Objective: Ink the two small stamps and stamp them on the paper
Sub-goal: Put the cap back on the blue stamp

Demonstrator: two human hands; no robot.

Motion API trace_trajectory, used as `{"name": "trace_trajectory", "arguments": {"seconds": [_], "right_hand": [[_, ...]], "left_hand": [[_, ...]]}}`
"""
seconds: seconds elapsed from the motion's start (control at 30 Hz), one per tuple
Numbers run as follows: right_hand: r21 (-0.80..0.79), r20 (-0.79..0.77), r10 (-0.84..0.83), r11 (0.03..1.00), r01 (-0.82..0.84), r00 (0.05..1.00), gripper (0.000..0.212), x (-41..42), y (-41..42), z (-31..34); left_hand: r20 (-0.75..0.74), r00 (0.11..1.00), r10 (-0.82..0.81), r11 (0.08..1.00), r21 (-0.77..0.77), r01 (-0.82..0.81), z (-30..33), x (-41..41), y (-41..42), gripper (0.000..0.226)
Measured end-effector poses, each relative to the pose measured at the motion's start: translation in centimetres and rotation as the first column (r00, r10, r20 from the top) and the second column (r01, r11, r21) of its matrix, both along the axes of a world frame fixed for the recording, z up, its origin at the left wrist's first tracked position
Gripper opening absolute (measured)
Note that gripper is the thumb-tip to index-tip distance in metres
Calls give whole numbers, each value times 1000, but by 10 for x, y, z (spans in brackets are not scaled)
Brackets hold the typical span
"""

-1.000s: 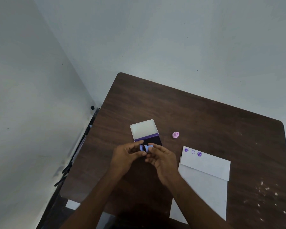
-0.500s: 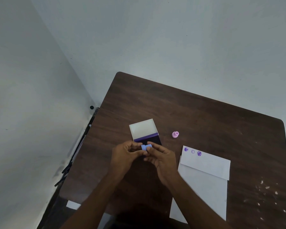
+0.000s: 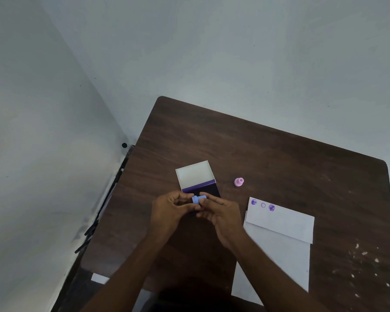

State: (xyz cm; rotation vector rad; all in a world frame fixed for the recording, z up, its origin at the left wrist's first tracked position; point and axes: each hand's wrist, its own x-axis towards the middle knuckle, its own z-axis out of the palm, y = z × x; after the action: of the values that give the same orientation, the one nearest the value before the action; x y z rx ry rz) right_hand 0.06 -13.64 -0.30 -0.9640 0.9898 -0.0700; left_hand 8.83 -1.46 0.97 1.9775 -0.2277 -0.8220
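I see both hands meeting over the near edge of the ink pad (image 3: 198,179), just above the dark wooden table (image 3: 279,158). The left hand (image 3: 169,210) and the right hand (image 3: 221,213) pinch together one small blue stamp (image 3: 198,198), which lies on its side between the fingertips. The fingers of both hands are curled around it, so each hand is gripping this stamp. I cannot tell if the stamp is one piece or has a cap, because the fingers cover part of it.

The ink pad box stands open: its pale lid is lying flat on the far side, and the dark purple pad is on the near side, partly hidden behind the hands. The second stamp, the pink stamp (image 3: 238,181), stands alone on the table, to the right of the ink pad and apart from both hands.

The white paper (image 3: 279,244) lies to the right of the hands, with its upper part folded over. Near its far left corner I see three round purple prints (image 3: 263,205) in a row; the middle one is fainter.
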Motion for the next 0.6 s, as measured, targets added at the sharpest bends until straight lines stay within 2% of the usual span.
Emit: {"name": "trace_trajectory", "arguments": {"seconds": [0.1, 0.27, 0.4, 0.6], "right_hand": [[-49, -3, 53, 997, -53, 999, 19, 1, -3, -1], [-105, -33, 100, 989, -103, 994, 28, 0, -2, -3], [-53, -63, 86, 995, -90, 994, 34, -1, -1, -8], [52, 3, 10, 999, -10, 1000, 21, -3, -9, -8]], "left_hand": [[-59, 998, 25, 999, -27, -27, -3, 1, -1, 25], [-71, 997, 30, 999, -35, -33, -7, 0, 1, 27], [-43, 999, -5, 1000, 0, 5, -5, -1, -3, 28], [49, 998, -35, 999, -18, 36, -4, 0, -7, 34]]}}
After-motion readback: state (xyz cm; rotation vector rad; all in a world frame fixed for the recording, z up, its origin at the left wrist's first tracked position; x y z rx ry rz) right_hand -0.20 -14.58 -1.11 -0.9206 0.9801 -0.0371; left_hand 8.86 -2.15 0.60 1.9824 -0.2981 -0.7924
